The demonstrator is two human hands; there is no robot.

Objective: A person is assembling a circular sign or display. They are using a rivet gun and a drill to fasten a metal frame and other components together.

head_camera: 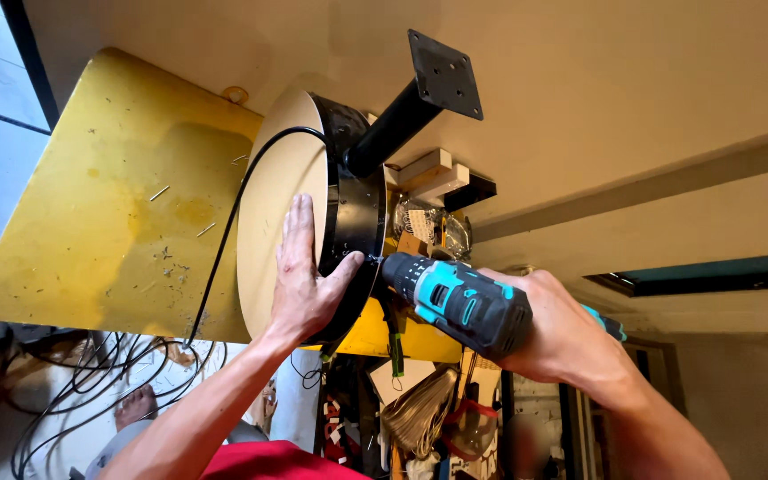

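Note:
A round pale disc [277, 178] backed by a black round drum [357, 213] stands on edge on a yellow tabletop [108, 204]. A black square post with a drilled plate [442, 76] sticks out of the drum. My left hand [304, 284] lies flat on the disc's face, thumb hooked over the drum's rim. My right hand [562, 333] grips a black and teal cordless drill [460, 302], whose tip touches the drum's side wall.
A black cable [224, 231] runs over the disc down to a tangle of cables [91, 373] on the floor. Loose screws and chips lie on the yellow top. Wood blocks [428, 173] and clutter sit behind the drum. A bare foot [135, 404] shows below.

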